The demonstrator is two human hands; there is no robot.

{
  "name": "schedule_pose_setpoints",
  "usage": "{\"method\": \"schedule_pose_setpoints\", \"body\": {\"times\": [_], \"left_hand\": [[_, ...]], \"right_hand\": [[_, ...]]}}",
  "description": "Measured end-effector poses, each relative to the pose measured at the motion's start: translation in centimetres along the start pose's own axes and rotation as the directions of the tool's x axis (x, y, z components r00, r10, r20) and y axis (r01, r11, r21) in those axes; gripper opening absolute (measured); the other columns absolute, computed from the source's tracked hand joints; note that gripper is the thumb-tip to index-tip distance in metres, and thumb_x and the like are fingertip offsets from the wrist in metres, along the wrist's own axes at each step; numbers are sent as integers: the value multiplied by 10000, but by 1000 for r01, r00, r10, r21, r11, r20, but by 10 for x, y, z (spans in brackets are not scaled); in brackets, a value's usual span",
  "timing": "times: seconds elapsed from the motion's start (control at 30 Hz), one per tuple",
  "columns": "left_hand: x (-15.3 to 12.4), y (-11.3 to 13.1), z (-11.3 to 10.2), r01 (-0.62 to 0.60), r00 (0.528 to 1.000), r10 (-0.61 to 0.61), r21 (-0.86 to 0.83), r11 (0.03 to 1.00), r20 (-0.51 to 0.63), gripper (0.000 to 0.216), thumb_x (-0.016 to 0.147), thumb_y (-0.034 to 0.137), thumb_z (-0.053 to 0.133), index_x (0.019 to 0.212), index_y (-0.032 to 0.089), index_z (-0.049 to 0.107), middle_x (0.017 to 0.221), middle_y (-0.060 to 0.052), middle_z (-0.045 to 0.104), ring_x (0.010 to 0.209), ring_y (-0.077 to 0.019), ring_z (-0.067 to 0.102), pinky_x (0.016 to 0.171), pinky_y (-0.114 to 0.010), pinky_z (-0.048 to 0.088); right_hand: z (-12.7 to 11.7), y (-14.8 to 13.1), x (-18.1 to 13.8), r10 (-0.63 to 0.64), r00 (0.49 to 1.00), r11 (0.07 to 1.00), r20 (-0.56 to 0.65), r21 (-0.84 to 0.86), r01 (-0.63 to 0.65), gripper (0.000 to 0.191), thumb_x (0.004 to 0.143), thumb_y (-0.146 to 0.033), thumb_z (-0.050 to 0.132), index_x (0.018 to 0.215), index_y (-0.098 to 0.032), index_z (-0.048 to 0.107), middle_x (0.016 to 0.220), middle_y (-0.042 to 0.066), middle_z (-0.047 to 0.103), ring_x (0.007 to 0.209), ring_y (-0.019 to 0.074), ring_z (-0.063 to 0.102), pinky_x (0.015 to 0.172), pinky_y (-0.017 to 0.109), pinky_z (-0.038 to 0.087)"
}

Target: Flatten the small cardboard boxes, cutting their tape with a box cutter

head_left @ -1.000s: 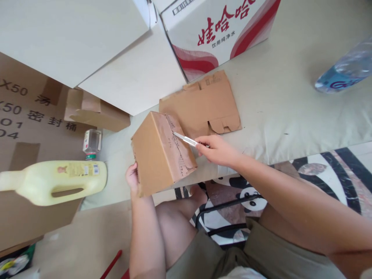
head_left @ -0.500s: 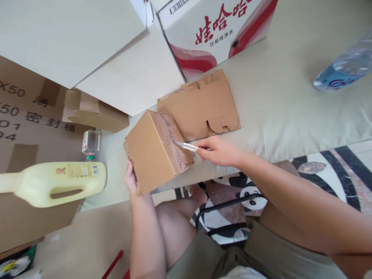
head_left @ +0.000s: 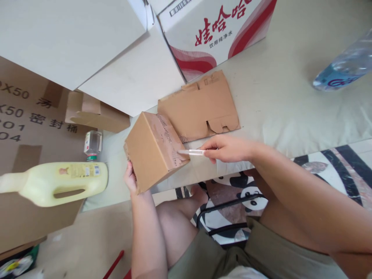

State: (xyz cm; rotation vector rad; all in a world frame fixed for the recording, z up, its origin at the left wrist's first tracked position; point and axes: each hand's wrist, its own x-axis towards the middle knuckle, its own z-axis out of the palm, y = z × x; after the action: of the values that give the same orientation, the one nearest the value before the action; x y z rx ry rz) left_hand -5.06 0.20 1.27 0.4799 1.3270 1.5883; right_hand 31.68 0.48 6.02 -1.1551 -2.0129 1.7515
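A small brown cardboard box (head_left: 151, 149) stands tilted at the near edge of a pale cloth-covered surface (head_left: 290, 104). My left hand (head_left: 130, 179) grips its lower left corner from below. My right hand (head_left: 229, 149) pinches a slim white-handled knife (head_left: 192, 152), whose tip touches the box's rough, torn right side near its lower edge. A flattened piece of brown cardboard (head_left: 200, 106) lies just behind the box.
A white and red printed carton (head_left: 215, 31) stands at the back. A yellow jug (head_left: 58, 182) and a small clear bottle (head_left: 92, 145) lie to the left. A large brown printed carton (head_left: 23, 128) is far left. A plastic water bottle (head_left: 343, 66) lies at the right.
The knife tip has slid down the box's torn side toward its lower edge, and my right hand has turned more level. The box has shifted slightly left.
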Motion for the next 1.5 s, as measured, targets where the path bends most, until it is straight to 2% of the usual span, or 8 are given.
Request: {"method": "schedule_pose_setpoints", "body": {"times": [0.2,0.33,0.47,0.53,0.6,0.87,1.3,1.5], "left_hand": [[7,-5,-8,-76,996,77,-23,997,37,261,936,372,530,1032,185,685,896,10,794,814,-167,738,827,-285,552],[9,-7,-11,-133,990,134,-27,991,39,230,907,375,572,1009,217,705,913,31,787,863,-147,728,874,-260,536],[-3,-5,-6,-86,996,85,99,991,22,281,838,441,650,999,229,741,898,-11,783,846,-190,737,825,-308,564],[-15,-4,-1,-26,1000,25,154,988,6,312,792,466,695,985,229,759,902,-26,783,820,-213,738,780,-337,580],[-28,-3,3,30,999,-33,182,983,11,330,727,467,759,959,233,770,894,-25,783,774,-214,732,737,-348,589],[-41,0,-1,95,975,-150,310,946,161,397,407,421,943,661,211,721,645,3,713,539,-164,642,540,-285,543],[-54,4,-7,133,954,-233,428,894,190,330,502,366,927,672,180,714,669,-24,727,559,-188,660,532,-279,518],[-51,6,-12,214,903,-351,451,867,248,280,515,294,915,625,175,687,626,-21,702,531,-193,650,499,-281,505]], "right_hand": [[-4,2,-6,-10,999,996,43,86,6,249,862,-326,508,663,-190,569,596,-19,501,527,105,409,536,266,328],[-3,3,-6,9,986,985,-167,169,20,235,869,-354,508,706,-193,563,575,-40,467,488,90,391,514,254,299],[1,7,2,26,809,974,-587,198,113,232,883,-381,492,744,-201,541,574,-38,463,524,107,405,542,262,302],[2,9,6,42,735,959,-677,233,160,219,882,-379,489,773,-202,558,590,-36,470,541,114,414,553,268,312],[2,11,8,38,720,947,-693,255,195,218,878,-377,493,793,-198,585,606,-33,481,549,114,418,561,271,321],[-1,11,4,-83,836,958,-542,188,217,319,873,-429,497,719,-181,626,598,-27,487,559,111,424,580,275,327],[-3,15,1,-61,936,994,-347,-106,25,355,864,-418,512,822,-171,764,590,-12,529,581,128,422,569,274,294],[-5,18,-2,-93,961,981,-262,-190,43,415,871,-451,511,950,-162,798,554,-30,475,533,102,337,549,268,276]]}}
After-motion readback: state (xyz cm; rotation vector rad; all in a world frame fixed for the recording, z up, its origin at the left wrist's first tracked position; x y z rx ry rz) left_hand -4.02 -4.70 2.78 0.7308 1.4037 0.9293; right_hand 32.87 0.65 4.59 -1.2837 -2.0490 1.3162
